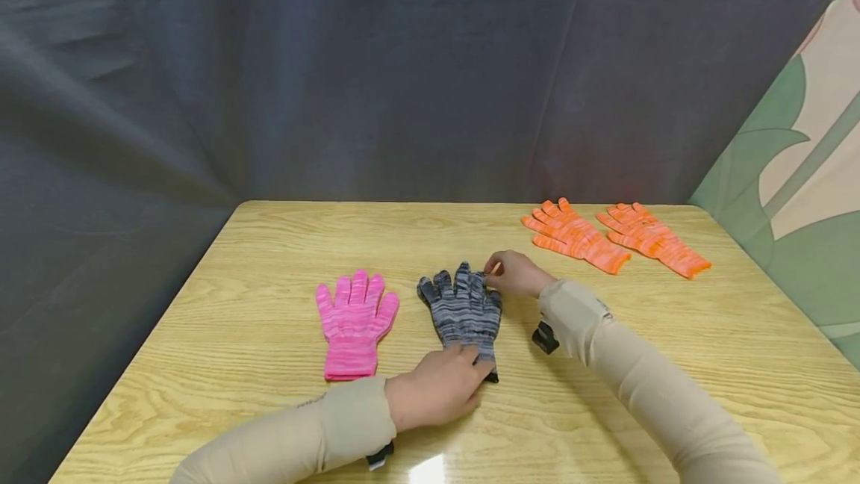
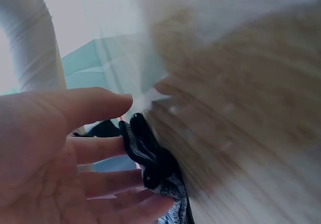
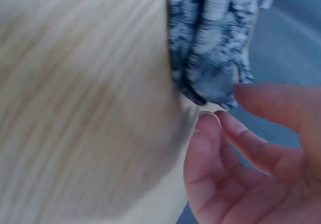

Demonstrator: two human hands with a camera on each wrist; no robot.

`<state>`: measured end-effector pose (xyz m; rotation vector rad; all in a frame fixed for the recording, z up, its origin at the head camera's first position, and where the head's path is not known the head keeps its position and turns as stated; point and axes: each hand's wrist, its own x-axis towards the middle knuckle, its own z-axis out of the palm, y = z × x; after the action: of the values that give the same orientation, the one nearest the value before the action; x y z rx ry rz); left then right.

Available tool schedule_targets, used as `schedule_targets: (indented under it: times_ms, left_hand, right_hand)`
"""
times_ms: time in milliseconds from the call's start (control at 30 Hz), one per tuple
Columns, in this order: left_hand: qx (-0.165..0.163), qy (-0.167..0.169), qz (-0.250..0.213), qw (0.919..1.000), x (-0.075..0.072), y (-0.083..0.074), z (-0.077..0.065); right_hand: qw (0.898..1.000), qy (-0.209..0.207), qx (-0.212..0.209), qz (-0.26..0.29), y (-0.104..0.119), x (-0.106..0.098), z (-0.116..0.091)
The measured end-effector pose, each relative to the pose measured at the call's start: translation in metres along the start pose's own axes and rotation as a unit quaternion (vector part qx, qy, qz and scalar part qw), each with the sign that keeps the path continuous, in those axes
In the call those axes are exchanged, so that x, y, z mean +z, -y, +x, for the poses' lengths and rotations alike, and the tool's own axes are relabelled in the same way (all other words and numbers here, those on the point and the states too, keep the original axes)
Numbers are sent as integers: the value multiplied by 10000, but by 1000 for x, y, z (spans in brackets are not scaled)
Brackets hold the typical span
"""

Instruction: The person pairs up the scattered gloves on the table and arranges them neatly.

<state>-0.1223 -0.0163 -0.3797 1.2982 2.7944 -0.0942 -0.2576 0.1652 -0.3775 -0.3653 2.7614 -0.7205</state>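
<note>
A dark grey striped knit glove [image 1: 466, 312] lies on the table, fingers pointing away, between both hands. My left hand [image 1: 440, 385] rests over its cuff; in the left wrist view the fingers [image 2: 108, 184] stretch out against the black cuff edge [image 2: 150, 153], the thumb held apart. At the far end, my right hand [image 1: 516, 273] has thumb and fingers curled at one of the glove's fingertips. The right wrist view shows the thumb tip on the grey knit [image 3: 215, 48] and the index fingertip just below the end of it.
A pink knit glove [image 1: 354, 327] lies flat to the left. Two orange knit gloves [image 1: 576, 236] [image 1: 653, 239] lie at the back right, near the table's far edge. A dark curtain [image 1: 403, 81] hangs behind the wooden table [image 1: 269, 260], with a green leaf-patterned panel [image 1: 799, 208] on the right.
</note>
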Motion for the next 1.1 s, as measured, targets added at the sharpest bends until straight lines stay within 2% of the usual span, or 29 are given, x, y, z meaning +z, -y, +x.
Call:
schedule_targets:
  times_ms: [200, 367, 567, 733, 933, 1100]
  left_hand:
    - [-16, 217, 239, 9995, -1, -4, -2]
    - [26, 224, 345, 9992, 0, -3, -2]
    - [76, 95, 414, 9991, 0, -4, -4]
    - [119, 95, 426, 9990, 0, -3, -4]
    - [141, 296, 384, 9987, 0, -2, -4]
    - [94, 534, 315, 9980, -1, -1, -2]
  right_hand:
    - [9991, -294, -297, 60, 1, 7, 9]
    - [9989, -372, -248, 142, 5, 9, 13]
    - [9997, -240, -71, -82, 9, 11, 18]
    - [9975, -524, -26, -470, 10, 10, 18]
    - [9959, -615, 152, -640, 9, 7, 17]
    - [9969, -597, -149, -494, 16, 1, 18]
